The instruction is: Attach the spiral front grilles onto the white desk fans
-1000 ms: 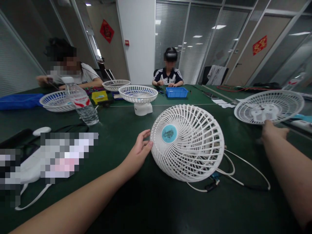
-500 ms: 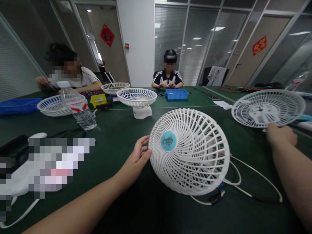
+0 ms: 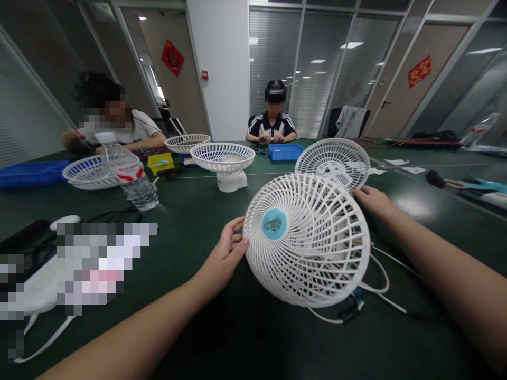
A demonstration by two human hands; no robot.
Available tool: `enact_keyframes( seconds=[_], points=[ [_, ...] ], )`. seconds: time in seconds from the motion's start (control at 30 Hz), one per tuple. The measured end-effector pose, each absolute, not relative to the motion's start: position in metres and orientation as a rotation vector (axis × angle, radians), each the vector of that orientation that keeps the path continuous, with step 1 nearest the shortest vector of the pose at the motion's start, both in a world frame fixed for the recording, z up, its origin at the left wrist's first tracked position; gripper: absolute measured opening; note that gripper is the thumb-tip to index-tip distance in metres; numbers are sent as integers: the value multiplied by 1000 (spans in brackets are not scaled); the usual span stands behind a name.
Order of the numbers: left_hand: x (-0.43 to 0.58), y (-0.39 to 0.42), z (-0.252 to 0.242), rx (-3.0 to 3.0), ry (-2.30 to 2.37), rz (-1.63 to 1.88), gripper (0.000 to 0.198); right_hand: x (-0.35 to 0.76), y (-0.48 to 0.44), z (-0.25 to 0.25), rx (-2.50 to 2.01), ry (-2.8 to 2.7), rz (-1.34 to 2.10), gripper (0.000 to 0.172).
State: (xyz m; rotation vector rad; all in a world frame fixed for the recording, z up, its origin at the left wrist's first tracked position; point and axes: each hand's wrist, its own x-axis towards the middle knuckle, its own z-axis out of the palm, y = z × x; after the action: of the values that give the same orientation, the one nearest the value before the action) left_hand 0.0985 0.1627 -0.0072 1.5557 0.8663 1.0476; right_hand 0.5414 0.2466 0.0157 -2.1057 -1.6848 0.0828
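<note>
A white fan grille with a blue round centre (image 3: 317,243) stands tilted in front of me, a pale cable trailing from behind it. My left hand (image 3: 232,245) grips its left rim between thumb and fingers. Behind it, to the right, my right hand (image 3: 368,199) has its fingers on the lower edge of a second, flatter white grille (image 3: 336,155), which is tilted up. The front grille hides part of this second one. The right fingertips are partly hidden.
A white fan base with grille (image 3: 232,181) stands mid-table. A water bottle (image 3: 137,184), another grille (image 3: 93,174) and a yellow box (image 3: 161,163) are at left. Farther back are a blue tray (image 3: 285,152) and two people. Tools and a dark-headed object (image 3: 435,179) lie right.
My right hand has carried the flat grille leftward from the far right to just behind the front grille. The front grille and my left hand have barely moved.
</note>
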Motion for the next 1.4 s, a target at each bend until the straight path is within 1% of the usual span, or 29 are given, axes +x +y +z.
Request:
enact_keyframes(
  seconds=[0.17, 0.33, 0.43, 0.53, 0.67, 0.77, 0.9, 1.03, 1.17, 1.27, 1.4],
  points=[
    [99, 164, -8, 1560, 865, 1053, 54, 487, 235, 23, -1870, -1866, 318, 61],
    [99, 162, -5, 1542, 869, 1043, 54, 475, 216, 35, -1765, -1883, 428, 57],
    [100, 161, -3, 1542, 860, 1046, 53, 478, 192, 45, -1794, -1856, 431, 46],
    [100, 161, -2, 1542, 880, 1042, 53, 472, 144, 52, -1779, -2002, 327, 35],
    [100, 160, -2, 1544, 876, 1057, 52, 440, 61, 46, -1587, -2325, 86, 31],
    [100, 160, -3, 1547, 871, 1069, 52, 409, 19, 25, -1525, -2287, -83, 30],
    [101, 159, -2, 1570, 887, 1066, 51, 383, 8, -1, -1532, -2204, -243, 28],
    [101, 158, 1, 1597, 910, 1047, 47, 375, 17, -4, -1487, -2274, -272, 32],
    [101, 158, 0, 1607, 951, 1030, 52, 373, 19, 1, -1456, -2232, -243, 35],
    [100, 157, -1, 1643, 957, 1013, 51, 370, 16, 4, -1383, -2223, -215, 46],
    [100, 156, 1, 1728, 1024, 984, 42, 366, 13, 9, -1199, -2354, -219, 63]
  ],
)
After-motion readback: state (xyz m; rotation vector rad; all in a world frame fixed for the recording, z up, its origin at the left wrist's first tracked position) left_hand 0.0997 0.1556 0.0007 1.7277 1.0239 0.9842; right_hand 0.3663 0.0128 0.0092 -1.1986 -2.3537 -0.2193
